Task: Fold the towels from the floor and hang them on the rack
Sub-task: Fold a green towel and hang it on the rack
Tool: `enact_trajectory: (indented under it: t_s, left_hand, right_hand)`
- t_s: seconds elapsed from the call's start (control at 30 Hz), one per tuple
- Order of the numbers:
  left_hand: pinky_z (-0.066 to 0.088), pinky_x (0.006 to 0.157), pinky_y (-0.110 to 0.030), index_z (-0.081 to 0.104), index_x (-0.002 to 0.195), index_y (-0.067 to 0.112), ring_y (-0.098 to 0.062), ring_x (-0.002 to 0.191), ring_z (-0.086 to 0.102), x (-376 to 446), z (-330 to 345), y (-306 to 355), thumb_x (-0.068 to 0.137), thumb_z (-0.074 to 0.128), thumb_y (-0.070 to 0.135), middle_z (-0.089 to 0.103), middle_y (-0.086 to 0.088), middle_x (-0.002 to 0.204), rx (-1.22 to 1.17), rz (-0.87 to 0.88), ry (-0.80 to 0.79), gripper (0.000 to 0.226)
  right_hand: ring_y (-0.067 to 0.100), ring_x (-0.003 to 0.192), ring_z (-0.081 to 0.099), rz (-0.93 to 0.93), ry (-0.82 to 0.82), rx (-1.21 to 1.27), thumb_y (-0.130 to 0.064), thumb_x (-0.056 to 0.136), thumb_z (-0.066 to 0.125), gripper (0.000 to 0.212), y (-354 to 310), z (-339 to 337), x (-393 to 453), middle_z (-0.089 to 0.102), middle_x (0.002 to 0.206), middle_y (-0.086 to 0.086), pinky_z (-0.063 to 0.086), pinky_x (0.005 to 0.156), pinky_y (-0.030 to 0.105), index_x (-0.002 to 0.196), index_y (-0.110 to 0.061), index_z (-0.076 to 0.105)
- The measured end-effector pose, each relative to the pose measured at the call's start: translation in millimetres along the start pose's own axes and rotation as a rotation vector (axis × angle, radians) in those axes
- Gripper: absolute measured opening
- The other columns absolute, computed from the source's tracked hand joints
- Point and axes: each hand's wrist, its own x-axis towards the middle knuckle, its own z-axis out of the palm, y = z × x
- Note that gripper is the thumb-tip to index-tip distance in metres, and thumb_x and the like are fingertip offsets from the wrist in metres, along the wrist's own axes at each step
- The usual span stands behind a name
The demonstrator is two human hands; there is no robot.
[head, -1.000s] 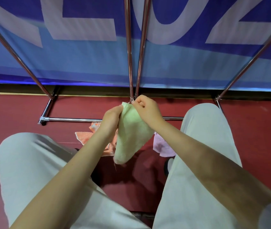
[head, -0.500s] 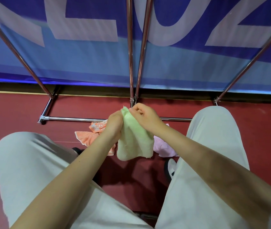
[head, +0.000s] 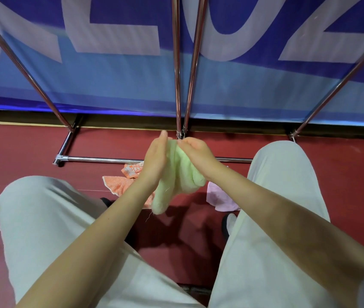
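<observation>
— Holding what?
— I see the green towel [head: 177, 174] between both hands: left hand [head: 155, 157] flat against it, right hand [head: 195, 153] pinching its top, rack [head: 177, 85] at twelve o'clock.

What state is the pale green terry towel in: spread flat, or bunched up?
Bunched up. The pale green terry towel hangs in soft lumps between the left hand and right hand, with no flat panel showing.

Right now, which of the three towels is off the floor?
The green towel, held between both hands; the orange towel and pink towel lie on the red floor.
</observation>
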Motion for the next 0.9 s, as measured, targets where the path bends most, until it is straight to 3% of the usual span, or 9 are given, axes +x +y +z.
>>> enact_trajectory:
  t_s: [0.1, 0.2, 0.27, 0.37, 0.47, 0.57, 0.67, 0.73, 0.9]
  left_hand:
    - [0.051, 0.08, -0.033, 0.062, 0.107, 0.015, -0.017, 0.095, 0.065, 5, -7, -7, 0.089, 0.057, 0.047, 0.069, -0.003, 0.103, 0.035, 0.036, -0.064, 0.037]
    - [0.052, 0.073, -0.035, 0.067, 0.106, 0.014, -0.019, 0.089, 0.065, 9, -8, -8, 0.098, 0.049, 0.03, 0.07, -0.011, 0.1, 0.044, 0.059, -0.05, 0.026]
    - [0.051, 0.078, -0.039, 0.068, 0.1, 0.008, -0.022, 0.086, 0.063, 11, -8, -7, 0.099, 0.044, 0.032, 0.069, -0.016, 0.097, 0.038, 0.062, 0.004, 0.033]
    - [0.041, 0.069, -0.033, 0.057, 0.086, -0.003, -0.015, 0.072, 0.048, 12, -8, -6, 0.102, 0.039, 0.032, 0.053, -0.009, 0.077, 0.064, 0.08, 0.096, 0.043]
    - [0.033, 0.058, -0.024, 0.044, 0.068, 0.012, -0.009, 0.062, 0.037, 12, -7, -6, 0.104, 0.034, 0.029, 0.041, 0.004, 0.067, 0.097, 0.089, 0.13, 0.04]
    - [0.034, 0.057, -0.026, 0.039, 0.066, 0.016, -0.01, 0.06, 0.037, 15, -9, -4, 0.104, 0.032, 0.027, 0.04, 0.004, 0.065, 0.083, 0.072, 0.132, 0.04]
    - [0.049, 0.074, -0.038, 0.06, 0.088, 0.001, -0.019, 0.078, 0.057, 18, -16, 0, 0.103, 0.032, 0.031, 0.062, -0.013, 0.084, 0.033, 0.047, 0.12, 0.044]
    - [0.05, 0.079, -0.04, 0.06, 0.098, -0.004, -0.021, 0.084, 0.059, 19, -22, 3, 0.103, 0.032, 0.035, 0.064, -0.018, 0.092, 0.014, 0.056, 0.133, 0.049]
    - [0.041, 0.061, -0.023, 0.05, 0.085, 0.013, -0.009, 0.066, 0.047, 18, -40, 8, 0.099, 0.045, 0.041, 0.049, -0.001, 0.075, -0.009, 0.11, 0.134, 0.033]
  right_hand:
    - [0.017, 0.089, 0.055, 0.096, 0.056, 0.159, -0.028, 0.096, 0.054, 0.024, -7, -4, 6, 0.061, 0.09, 0.007, 0.045, 0.088, 0.037, 0.09, -0.008, 0.066]
    - [0.022, 0.106, 0.059, 0.158, 0.09, 0.254, -0.028, 0.096, 0.056, 0.02, -13, -5, 11, 0.065, 0.106, 0.009, 0.042, 0.101, 0.039, 0.099, -0.011, 0.066]
    - [0.018, 0.101, 0.057, 0.136, 0.08, 0.254, -0.026, 0.096, 0.055, 0.023, -15, -4, 11, 0.063, 0.102, 0.007, 0.044, 0.096, 0.033, 0.103, -0.006, 0.065]
    - [0.011, 0.079, 0.047, 0.063, 0.039, 0.123, -0.025, 0.098, 0.052, 0.024, -16, -2, 10, 0.052, 0.083, 0.006, 0.039, 0.069, 0.019, 0.092, -0.004, 0.062]
    - [0.005, 0.059, 0.039, -0.041, -0.01, -0.067, -0.023, 0.097, 0.053, 0.024, -14, -2, 9, 0.043, 0.066, -0.002, 0.031, 0.052, 0.012, 0.079, -0.009, 0.055]
    - [0.003, 0.06, 0.044, -0.159, -0.082, -0.313, -0.032, 0.094, 0.058, 0.026, -7, -1, 11, 0.051, 0.067, -0.006, 0.036, 0.06, 0.019, 0.073, -0.016, 0.053]
    - [0.018, 0.074, 0.054, -0.167, -0.18, -0.529, -0.043, 0.085, 0.066, 0.034, 0, -1, 9, 0.062, 0.08, 0.003, 0.041, 0.067, 0.033, 0.086, -0.011, 0.058]
    - [0.022, 0.081, 0.057, -0.153, -0.217, -0.628, -0.042, 0.084, 0.068, 0.035, 4, -2, 10, 0.066, 0.091, 0.004, 0.042, 0.072, 0.036, 0.096, -0.009, 0.061]
    - [0.026, 0.076, 0.052, -0.128, -0.238, -0.627, -0.028, 0.088, 0.064, 0.031, 11, -9, 15, 0.06, 0.087, 0.014, 0.034, 0.061, 0.027, 0.089, 0.002, 0.056]
